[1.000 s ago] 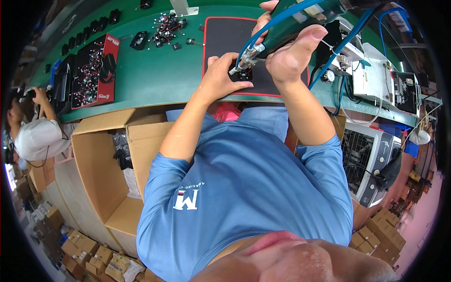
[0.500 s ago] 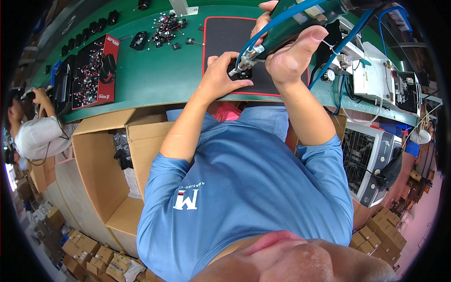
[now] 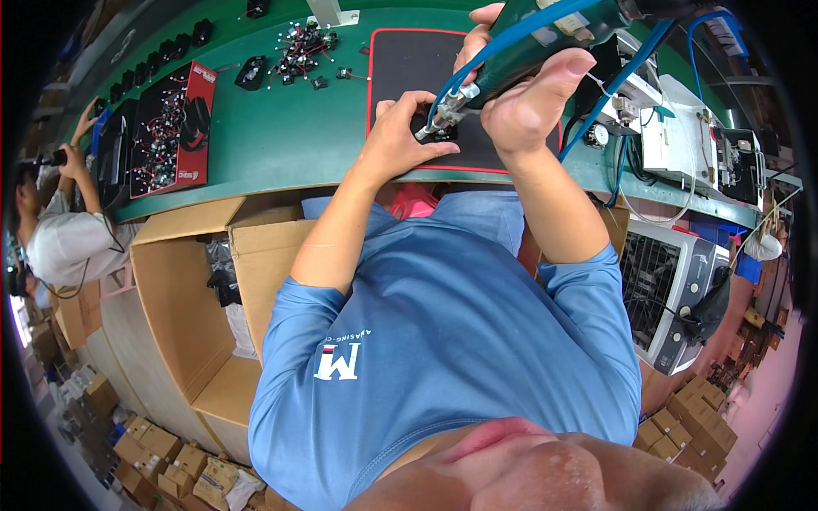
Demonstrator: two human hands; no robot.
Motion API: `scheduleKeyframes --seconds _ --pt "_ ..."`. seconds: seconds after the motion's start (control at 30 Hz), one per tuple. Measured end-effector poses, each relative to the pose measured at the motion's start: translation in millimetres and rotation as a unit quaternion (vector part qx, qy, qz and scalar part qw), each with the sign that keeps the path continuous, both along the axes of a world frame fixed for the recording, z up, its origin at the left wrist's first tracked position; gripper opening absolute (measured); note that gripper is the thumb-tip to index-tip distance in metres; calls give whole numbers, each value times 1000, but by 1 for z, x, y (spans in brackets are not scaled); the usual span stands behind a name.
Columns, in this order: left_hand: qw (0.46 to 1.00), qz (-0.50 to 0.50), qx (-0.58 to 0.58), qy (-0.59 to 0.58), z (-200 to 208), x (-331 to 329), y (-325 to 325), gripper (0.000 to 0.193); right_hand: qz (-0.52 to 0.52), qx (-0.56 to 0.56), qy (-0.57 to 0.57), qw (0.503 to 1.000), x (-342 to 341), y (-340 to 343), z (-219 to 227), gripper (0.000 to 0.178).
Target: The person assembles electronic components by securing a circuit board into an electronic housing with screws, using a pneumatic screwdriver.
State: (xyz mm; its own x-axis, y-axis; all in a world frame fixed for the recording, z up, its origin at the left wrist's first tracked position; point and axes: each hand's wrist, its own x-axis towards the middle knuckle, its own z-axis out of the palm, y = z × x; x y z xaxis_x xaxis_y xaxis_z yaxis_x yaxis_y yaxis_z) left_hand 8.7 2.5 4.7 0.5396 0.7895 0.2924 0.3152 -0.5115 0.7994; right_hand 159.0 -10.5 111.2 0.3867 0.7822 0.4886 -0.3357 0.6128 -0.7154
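Note:
My right hand (image 3: 524,115) is wrapped round a dark green power screwdriver (image 3: 520,61), which leans down to the left. Its metal nose and tip meet a small black part (image 3: 448,134) on the black mat with a red edge (image 3: 411,64). My left hand (image 3: 394,143) is curled round that part from the left, thumb along the near side and fingers at the far side. Much of the part is hidden by the fingers and the tool. A blue hose (image 3: 490,51) runs along the screwdriver.
Left of the mat lie a pile of small wired parts (image 3: 302,51) and a black tray (image 3: 250,73). A red box (image 3: 200,128) holds more wired parts. White machines (image 3: 677,128) stand on the right. An open carton (image 3: 183,307) sits below the bench. A co-worker (image 3: 72,230) is at far left.
The screwdriver's nose has shifted very slightly at the black part; my hands stay almost in place. At far left, the co-worker has raised an arm over the bench.

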Motion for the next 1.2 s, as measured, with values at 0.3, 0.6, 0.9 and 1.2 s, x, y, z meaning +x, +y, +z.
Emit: scheduleKeyframes --seconds 0.3,0.6,0.9,1.2 --pt "997 -57 42 30 10 -2 2 75 20 -2 22 1000 5 -4 23 92" --pt "993 -55 51 -96 -6 -5 12 33 -12 1 28 1000 -7 -13 55 93" --pt "992 -60 69 -88 -10 -3 14 19 12 3 4 1000 8 -9 39 95" --pt "993 -50 77 -71 -10 -4 13 14 -4 -25 -23 999 8 -8 39 104"
